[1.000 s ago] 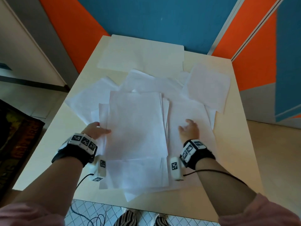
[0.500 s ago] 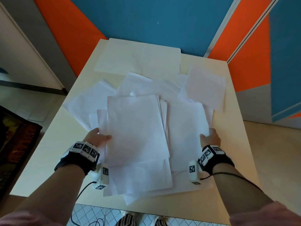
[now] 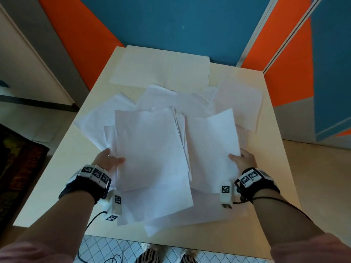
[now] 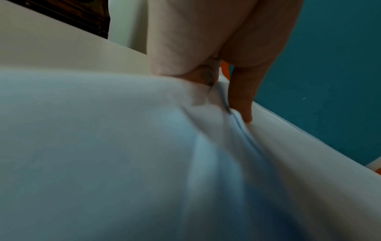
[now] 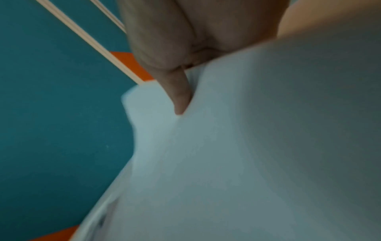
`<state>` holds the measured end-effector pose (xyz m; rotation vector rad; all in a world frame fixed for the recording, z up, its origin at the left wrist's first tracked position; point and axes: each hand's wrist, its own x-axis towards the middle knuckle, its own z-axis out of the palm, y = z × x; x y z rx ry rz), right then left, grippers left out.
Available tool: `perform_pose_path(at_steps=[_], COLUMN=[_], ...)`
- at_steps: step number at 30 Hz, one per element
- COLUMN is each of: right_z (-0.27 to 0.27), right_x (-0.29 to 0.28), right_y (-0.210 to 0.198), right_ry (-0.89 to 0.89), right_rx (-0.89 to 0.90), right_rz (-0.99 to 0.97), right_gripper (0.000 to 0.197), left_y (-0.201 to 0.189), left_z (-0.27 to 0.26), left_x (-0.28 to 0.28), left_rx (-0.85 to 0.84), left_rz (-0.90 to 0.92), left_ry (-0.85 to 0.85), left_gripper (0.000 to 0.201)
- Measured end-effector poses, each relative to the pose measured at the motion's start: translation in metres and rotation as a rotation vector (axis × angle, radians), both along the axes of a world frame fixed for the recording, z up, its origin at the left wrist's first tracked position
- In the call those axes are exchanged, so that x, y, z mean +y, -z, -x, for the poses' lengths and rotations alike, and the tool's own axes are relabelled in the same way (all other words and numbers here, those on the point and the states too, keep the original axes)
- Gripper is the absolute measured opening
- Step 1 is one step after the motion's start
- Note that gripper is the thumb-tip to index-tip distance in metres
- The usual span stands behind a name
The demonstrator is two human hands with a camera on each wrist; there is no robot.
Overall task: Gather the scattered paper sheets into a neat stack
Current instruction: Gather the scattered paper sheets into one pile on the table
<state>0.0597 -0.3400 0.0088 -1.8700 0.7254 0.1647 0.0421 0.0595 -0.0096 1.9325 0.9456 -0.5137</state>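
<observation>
White paper sheets lie spread over a pale table (image 3: 281,168). My left hand (image 3: 109,161) grips the left edge of a loose stack of sheets (image 3: 150,149), thumb on top; in the left wrist view a finger (image 4: 243,101) presses into the stack's edge (image 4: 123,146). My right hand (image 3: 242,159) holds the right edge of a single sheet (image 3: 210,147), lifted and tilted off the table, thumb on top. The right wrist view shows a finger (image 5: 179,94) under that sheet (image 5: 257,146). More sheets (image 3: 161,69) lie scattered at the far side and far right (image 3: 239,103).
Orange and blue wall panels (image 3: 180,21) stand right behind the table's far edge. Tiled floor (image 3: 106,249) and my striped shoes (image 3: 150,255) show below the near edge. A cable (image 3: 91,224) hangs from my left wrist.
My right hand slid from the middle of the right-hand sheet to its right edge, took hold and raised it. The left hand kept its grip on the stack.
</observation>
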Motion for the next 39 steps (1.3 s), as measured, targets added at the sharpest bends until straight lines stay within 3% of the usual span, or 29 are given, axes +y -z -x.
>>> perform_pose_path(at_steps=[6, 8, 12, 15, 19, 24, 27, 29, 31, 35, 37, 39], right_z=[-0.006, -0.006, -0.008, -0.012, -0.009, 0.003, 0.006, 0.001, -0.006, -0.018, -0.024, -0.029], right_x=[-0.022, -0.027, -0.014, 0.012, 0.063, 0.117, 0.129, 0.117, 0.094, 0.073, 0.075, 0.075], right_y=[-0.005, -0.002, 0.007, 0.006, 0.000, 0.010, 0.012, 0.014, 0.011, 0.004, 0.003, 0.002], right_ry=[0.249, 0.293, 0.348, 0.307, -0.002, -0.313, -0.499, -0.535, -0.583, -0.947, -1.018, -1.047], right_rx=[-0.075, -0.072, -0.081, -0.106, -0.040, -0.071, -0.050, -0.105, -0.104, 0.151, 0.199, 0.210], right_rz=[-0.231, -0.342, -0.505, -0.491, -0.274, -0.073, 0.040, 0.244, 0.489, 0.769, 0.870, 0.899], right_gripper=[0.026, 0.034, 0.040, 0.041, 0.031, 0.030, 0.034, 0.030, 0.044, 0.078, 0.078, 0.067], left_y=[0.000, 0.000, -0.003, -0.002, -0.009, -0.003, 0.001, 0.003, 0.006, 0.014, 0.020, 0.019], left_z=[0.000, -0.001, 0.001, 0.000, 0.000, 0.000, 0.001, 0.003, 0.001, -0.004, -0.006, -0.005], left_x=[0.001, 0.000, 0.001, 0.002, -0.005, -0.005, -0.008, -0.009, -0.006, -0.003, -0.001, -0.003], left_rx=[-0.015, -0.023, -0.014, -0.013, -0.022, -0.051, -0.061, -0.065, -0.049, -0.037, -0.058, -0.054], left_rz=[0.004, -0.016, 0.006, 0.059, 0.081, 0.263, 0.215, 0.254, 0.230, 0.175, 0.175, 0.155], left_ry=[-0.002, 0.002, 0.003, -0.012, -0.037, -0.062, -0.075, -0.112, -0.119, -0.101, -0.110, -0.098], left_gripper=[0.077, 0.071, 0.073, 0.071, 0.063, 0.101, 0.080, 0.065, 0.061, 0.059, 0.061, 0.062])
